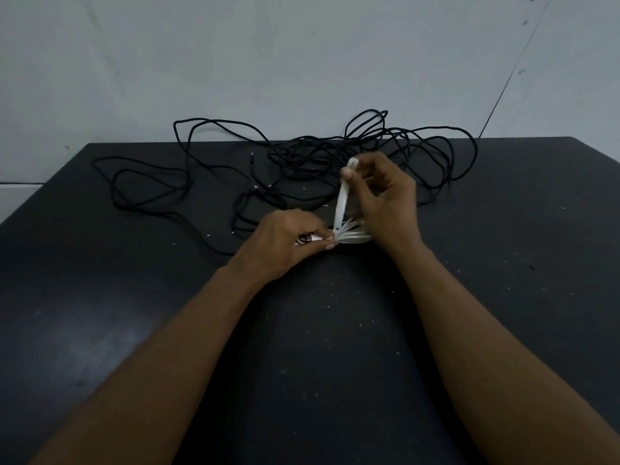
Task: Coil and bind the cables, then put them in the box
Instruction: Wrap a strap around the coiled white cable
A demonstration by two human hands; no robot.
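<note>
The step in hand looks like winding the white cable (342,203) into a small bundle, or wrapping its free length around the loops to bind them. To do it well, the left hand (285,239) should pinch the gathered end firmly so the loops do not spring apart. The right hand (382,203) should draw its strand taut before each turn. The turns should lie side by side across the middle of the bundle, and the last bit needs tucking under a turn so it cannot slip loose. Too hard a pull could drag the loops out of the pinch.

The left hand pinches the cable between thumb and fingertips, right where the loops come together. From that point the loops fan out to the right, low over the counter (335,330) and just under the right wrist. One strand rises steeply from the bundle to the right hand, which holds its top end between thumb and curled fingers. So the cable spans the gap between the two hands.

The black cables (335,152) lie in a loose tangle at the far edge of the counter against the wall (302,62), not yet coiled. No box is in view.
</note>
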